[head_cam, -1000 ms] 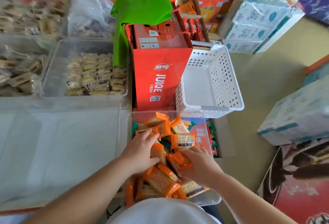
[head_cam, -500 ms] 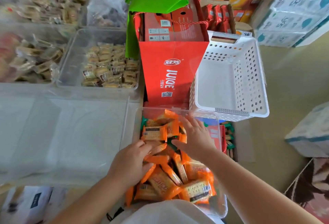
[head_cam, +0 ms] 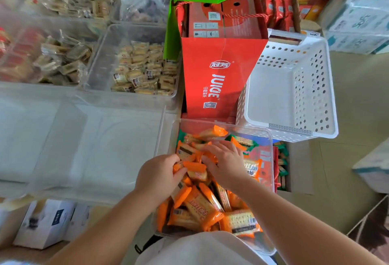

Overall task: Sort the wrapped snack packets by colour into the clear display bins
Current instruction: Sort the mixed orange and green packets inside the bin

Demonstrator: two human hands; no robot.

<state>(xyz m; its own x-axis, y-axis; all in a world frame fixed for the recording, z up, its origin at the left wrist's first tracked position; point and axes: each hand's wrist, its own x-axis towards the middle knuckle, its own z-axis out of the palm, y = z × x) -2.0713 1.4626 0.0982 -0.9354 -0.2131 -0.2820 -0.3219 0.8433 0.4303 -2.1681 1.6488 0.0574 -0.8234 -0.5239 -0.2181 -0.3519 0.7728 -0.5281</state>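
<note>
A clear bin (head_cam: 267, 136) right in front of me is heaped with orange wrapped snack packets (head_cam: 202, 208); a few green packets (head_cam: 248, 143) show at its far side. My left hand (head_cam: 160, 177) is at the bin's left side, fingers curled round orange packets. My right hand (head_cam: 227, 163) lies palm down on the heap near the middle, fingers spread over orange packets. To the left lies a large clear bin (head_cam: 84, 149) with nothing in it.
A red juice carton (head_cam: 219, 77) stands behind the bin, a white perforated basket (head_cam: 294, 96) to its right. Clear bins of beige packets (head_cam: 143, 69) fill the back left. More green packets (head_cam: 281, 166) sit in a box on the right. Boxes lie at lower left.
My right hand has slid a little towards me and to the left over the heap. My left hand has closed on orange packets. The camera has tilted further down.
</note>
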